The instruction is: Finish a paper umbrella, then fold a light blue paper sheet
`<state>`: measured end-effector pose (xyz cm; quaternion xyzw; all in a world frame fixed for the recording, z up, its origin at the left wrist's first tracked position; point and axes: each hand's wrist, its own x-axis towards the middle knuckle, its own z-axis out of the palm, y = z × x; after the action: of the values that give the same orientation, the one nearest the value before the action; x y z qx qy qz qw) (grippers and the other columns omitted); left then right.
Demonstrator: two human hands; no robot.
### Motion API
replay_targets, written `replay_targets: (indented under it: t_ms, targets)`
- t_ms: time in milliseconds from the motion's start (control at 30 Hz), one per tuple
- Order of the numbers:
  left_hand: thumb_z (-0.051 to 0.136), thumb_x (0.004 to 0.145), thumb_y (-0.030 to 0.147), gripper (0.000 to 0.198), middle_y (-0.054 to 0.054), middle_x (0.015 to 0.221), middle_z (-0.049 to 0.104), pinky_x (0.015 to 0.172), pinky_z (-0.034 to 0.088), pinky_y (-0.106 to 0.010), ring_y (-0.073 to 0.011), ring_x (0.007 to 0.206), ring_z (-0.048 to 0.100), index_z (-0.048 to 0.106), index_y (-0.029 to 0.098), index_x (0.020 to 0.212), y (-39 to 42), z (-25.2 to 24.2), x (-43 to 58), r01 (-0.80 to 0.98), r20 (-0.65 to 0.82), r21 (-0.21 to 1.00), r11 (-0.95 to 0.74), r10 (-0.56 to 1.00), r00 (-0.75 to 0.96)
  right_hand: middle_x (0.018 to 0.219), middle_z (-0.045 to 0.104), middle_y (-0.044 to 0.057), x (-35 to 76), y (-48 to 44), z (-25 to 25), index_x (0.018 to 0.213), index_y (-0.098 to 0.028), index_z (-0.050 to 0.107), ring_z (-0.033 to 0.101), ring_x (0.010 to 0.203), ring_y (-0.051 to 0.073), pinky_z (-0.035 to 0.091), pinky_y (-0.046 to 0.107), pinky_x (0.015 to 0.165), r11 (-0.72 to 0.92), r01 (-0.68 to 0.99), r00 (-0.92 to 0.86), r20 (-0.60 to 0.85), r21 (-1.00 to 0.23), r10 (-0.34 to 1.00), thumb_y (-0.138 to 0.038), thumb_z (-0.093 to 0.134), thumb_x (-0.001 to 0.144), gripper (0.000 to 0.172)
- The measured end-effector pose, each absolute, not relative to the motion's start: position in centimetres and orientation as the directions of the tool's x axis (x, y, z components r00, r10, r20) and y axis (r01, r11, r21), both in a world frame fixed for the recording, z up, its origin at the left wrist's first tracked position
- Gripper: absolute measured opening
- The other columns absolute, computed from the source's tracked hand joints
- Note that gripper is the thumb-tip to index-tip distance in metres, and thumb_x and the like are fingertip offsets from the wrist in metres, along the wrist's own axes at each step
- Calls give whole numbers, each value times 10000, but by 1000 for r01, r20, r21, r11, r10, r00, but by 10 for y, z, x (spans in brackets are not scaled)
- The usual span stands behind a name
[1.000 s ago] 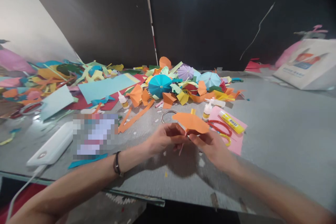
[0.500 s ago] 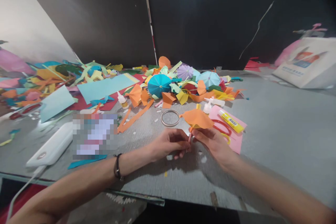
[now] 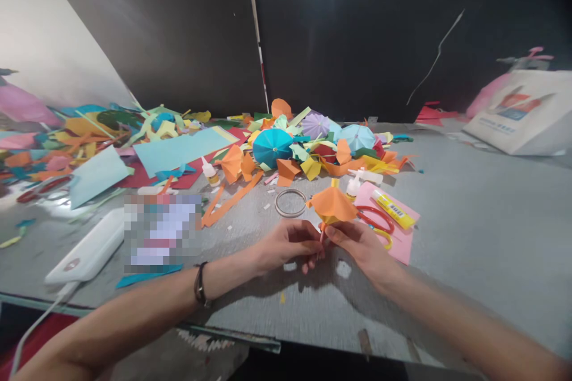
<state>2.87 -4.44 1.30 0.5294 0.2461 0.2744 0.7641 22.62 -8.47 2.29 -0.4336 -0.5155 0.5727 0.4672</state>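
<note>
A small orange paper umbrella (image 3: 333, 202) is held up off the table between my two hands, its canopy spread in a shallow cone. My left hand (image 3: 295, 244) pinches its thin pink stick (image 3: 322, 237) below the canopy. Just under the canopy, the thumb and fingers of my right hand (image 3: 353, 241) are closed where the stick meets the paper; some of those fingers are hidden. A metal ring (image 3: 290, 202) lies on the table behind my left hand. Red-handled scissors (image 3: 379, 217) rest on pink paper (image 3: 404, 241) beyond my right hand.
A glue stick (image 3: 393, 208) lies on the pink paper, near a small white bottle (image 3: 353, 184). Coloured scraps and finished paper umbrellas (image 3: 272, 147) are heaped along the back wall. A white power bank (image 3: 89, 247) with a cable sits left, a white bag (image 3: 522, 113) far right.
The orange canopy has tilted and looks a little narrower and more peaked. Both hands keep their grip in nearly the same place.
</note>
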Motion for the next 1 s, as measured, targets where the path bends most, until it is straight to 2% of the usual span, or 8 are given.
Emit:
replay_targets:
  t_ms: [133,300,467,733,1000]
  targets:
    - [897,785,392,373,-58,785,720,499,535,-215,-103,584,651,660,109,840,-44,13,29,-154,-75,952,266,688,722,747,712,54,226,-85,25,773,-192,743,648,714,208,523,383,755,-56,-104,-212,-33,-993,977,-637,807,795,450]
    - [911,757,404,399,-44,744,711,474,510,-204,-100,552,644,645,114,827,-44,11,29,-133,-97,957,256,719,688,780,711,46,226,-85,24,856,-199,775,631,750,203,510,379,790,-61,-113,-169,-42,-992,985,-642,835,760,457]
    - [922,736,398,408,-31,725,706,473,513,-202,-104,548,650,628,126,817,-45,11,29,-116,-127,954,275,726,676,810,728,55,226,-84,23,817,-199,766,626,776,202,497,375,809,-107,-127,-183,-83,-986,980,-647,847,744,462]
    - [908,755,375,381,-26,715,706,465,517,-194,-101,532,653,625,128,821,-44,9,29,-139,-101,953,269,715,692,851,727,24,225,-84,21,860,-241,796,620,802,186,485,338,800,-83,-216,-204,-39,-973,978,-565,869,766,345]
    - [878,798,375,360,-14,649,677,437,505,-189,-102,492,643,617,131,840,-45,14,27,-117,-115,957,266,717,687,856,732,23,225,-84,20,886,-239,794,629,802,181,480,331,800,-107,-244,-216,-54,-964,975,-568,864,778,353]
